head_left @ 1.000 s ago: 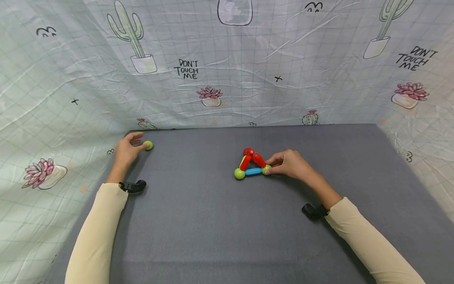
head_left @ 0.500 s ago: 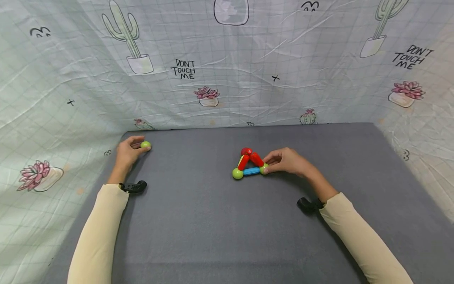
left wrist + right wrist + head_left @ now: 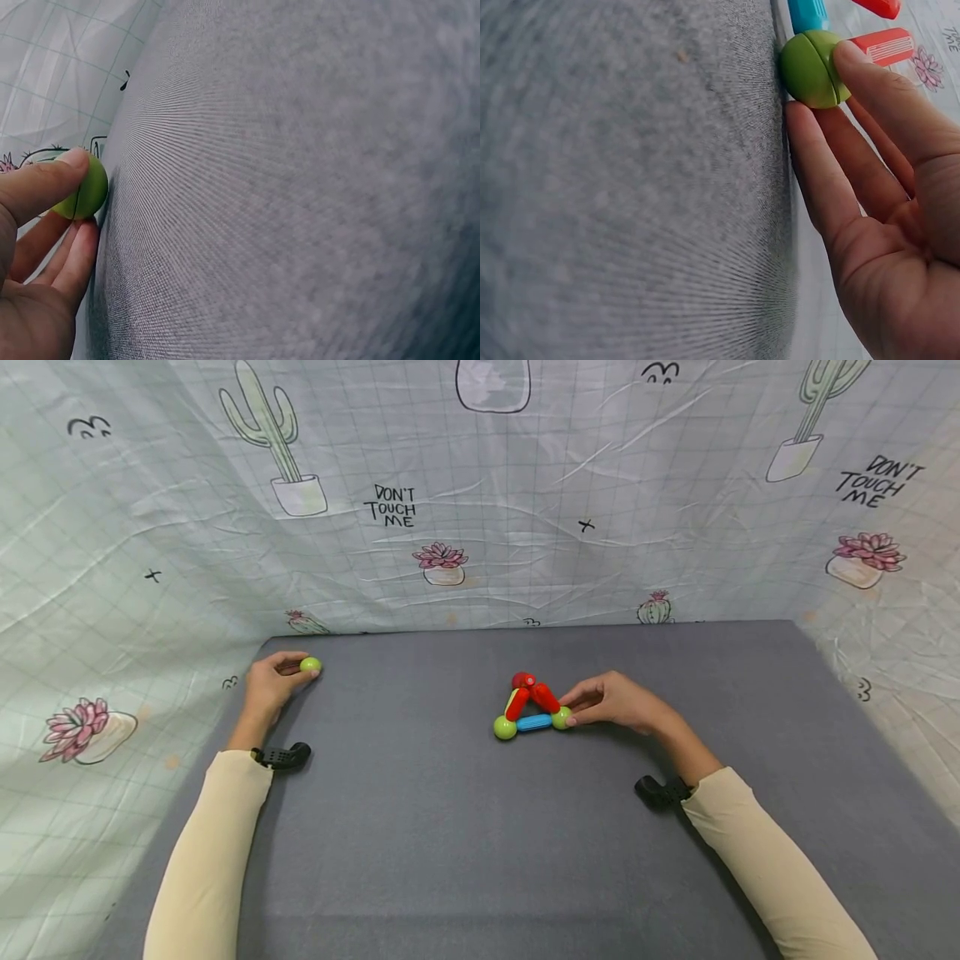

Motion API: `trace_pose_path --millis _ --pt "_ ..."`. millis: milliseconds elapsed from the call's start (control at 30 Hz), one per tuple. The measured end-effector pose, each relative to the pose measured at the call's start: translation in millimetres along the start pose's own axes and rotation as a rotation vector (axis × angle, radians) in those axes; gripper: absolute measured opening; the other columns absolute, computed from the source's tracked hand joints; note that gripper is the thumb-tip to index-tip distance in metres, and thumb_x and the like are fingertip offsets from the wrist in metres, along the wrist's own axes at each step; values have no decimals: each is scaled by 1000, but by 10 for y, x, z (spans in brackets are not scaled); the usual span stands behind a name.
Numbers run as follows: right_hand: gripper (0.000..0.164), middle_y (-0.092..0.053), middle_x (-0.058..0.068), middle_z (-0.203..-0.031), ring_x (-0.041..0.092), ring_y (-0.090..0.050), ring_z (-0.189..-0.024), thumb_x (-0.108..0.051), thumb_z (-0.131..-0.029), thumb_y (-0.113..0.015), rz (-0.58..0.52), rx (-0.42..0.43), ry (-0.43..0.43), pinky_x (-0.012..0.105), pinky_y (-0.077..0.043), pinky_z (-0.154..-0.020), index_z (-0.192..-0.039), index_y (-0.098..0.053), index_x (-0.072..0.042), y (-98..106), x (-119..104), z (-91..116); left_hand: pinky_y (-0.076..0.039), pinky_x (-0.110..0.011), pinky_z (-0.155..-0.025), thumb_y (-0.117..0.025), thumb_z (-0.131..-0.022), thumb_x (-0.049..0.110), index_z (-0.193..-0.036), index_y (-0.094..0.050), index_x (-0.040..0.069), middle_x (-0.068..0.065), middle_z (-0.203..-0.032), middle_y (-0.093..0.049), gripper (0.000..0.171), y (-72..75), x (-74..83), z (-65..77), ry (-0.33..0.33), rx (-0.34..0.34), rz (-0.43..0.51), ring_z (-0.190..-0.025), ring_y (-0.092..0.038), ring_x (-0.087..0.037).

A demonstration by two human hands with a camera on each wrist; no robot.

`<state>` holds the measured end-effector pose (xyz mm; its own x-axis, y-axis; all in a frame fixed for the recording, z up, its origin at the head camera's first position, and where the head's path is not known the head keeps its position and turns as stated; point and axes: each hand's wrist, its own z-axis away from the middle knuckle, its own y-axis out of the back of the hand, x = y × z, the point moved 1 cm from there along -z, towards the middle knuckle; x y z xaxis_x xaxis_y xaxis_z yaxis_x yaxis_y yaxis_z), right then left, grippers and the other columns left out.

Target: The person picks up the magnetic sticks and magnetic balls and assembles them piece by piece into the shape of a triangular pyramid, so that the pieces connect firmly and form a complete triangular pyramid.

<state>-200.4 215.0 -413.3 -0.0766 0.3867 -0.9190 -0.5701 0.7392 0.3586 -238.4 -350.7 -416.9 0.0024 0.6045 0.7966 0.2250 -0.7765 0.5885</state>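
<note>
At the far left of the table, my left hand (image 3: 268, 685) pinches a loose green ball (image 3: 311, 665) between thumb and fingers. In the left wrist view this green ball (image 3: 93, 189), with a seam around it, sits close to the grey cloth. My right hand (image 3: 618, 703) pinches the right corner ball (image 3: 560, 718) of a small ball-and-rod building-toy frame. A blue rod (image 3: 535, 722) links it to another green ball (image 3: 505, 727). Red rods (image 3: 546, 697) lean up from both balls toward a red ball (image 3: 521, 680). The right wrist view shows the thumb on the corner ball (image 3: 810, 69).
Grey cloth (image 3: 420, 827) covers the table. Behind and along the left side hangs a printed curtain (image 3: 510, 477) with cactus drawings, close beyond my left hand. Black wrist cameras (image 3: 663, 793) are strapped to both wrists.
My left fingers have come in around the loose green ball and now pinch it. The right hand stays at the frame's corner ball, almost unmoved.
</note>
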Motion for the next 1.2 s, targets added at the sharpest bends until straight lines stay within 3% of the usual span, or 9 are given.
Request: trace_pose_path --millis 200,433,733,933,1200 --pt "36 -74 14 -116 22 -71 -107 -10 -85 -83 14 13 7 27 -58 -86 -118 -73 0 -11 14 11 -48 -7 -75 -77 -93 16 -135 -63 -1 -26 -132 -63 47 -31 58 7 4 4 17 -93 -60 9" --pt "36 -74 14 -116 22 -70 -108 -9 -84 -84 27 21 13 27 -58 -86 -117 -73 1 -27 3 18 -50 -8 -78 -79 -91 16 -133 -64 0 -24 -131 -65 47 -95 220 55 -47 -15 41 -112 -68 -15" --pt "39 -73 14 -119 26 -69 -113 -12 -85 -84 49 16 3 29 -58 -88 -120 -72 -1 -27 -14 40 -50 -8 -78 -80 -89 12 -130 -67 -1 -23 -128 -67 45 -188 413 121 -118 -24 73 -116 -68 -28" --pt "40 -71 14 -124 28 -68 -116 -14 -87 -82 66 -2 7 31 -58 -91 -123 -71 -2 -12 -20 46 -51 -9 -79 -80 -90 13 -131 -67 0 -24 -130 -66 45 -230 415 119 -142 -43 97 -116 -68 -25" --pt "37 -74 12 -117 25 -70 -110 -18 -87 -83 160 26 32 29 -58 -87 -120 -74 -3 -38 -40 30 -51 -9 -80 -81 -88 12 -131 -65 -4 -26 -127 -67 48 -250 414 117 -121 -56 129 -104 -69 -6"
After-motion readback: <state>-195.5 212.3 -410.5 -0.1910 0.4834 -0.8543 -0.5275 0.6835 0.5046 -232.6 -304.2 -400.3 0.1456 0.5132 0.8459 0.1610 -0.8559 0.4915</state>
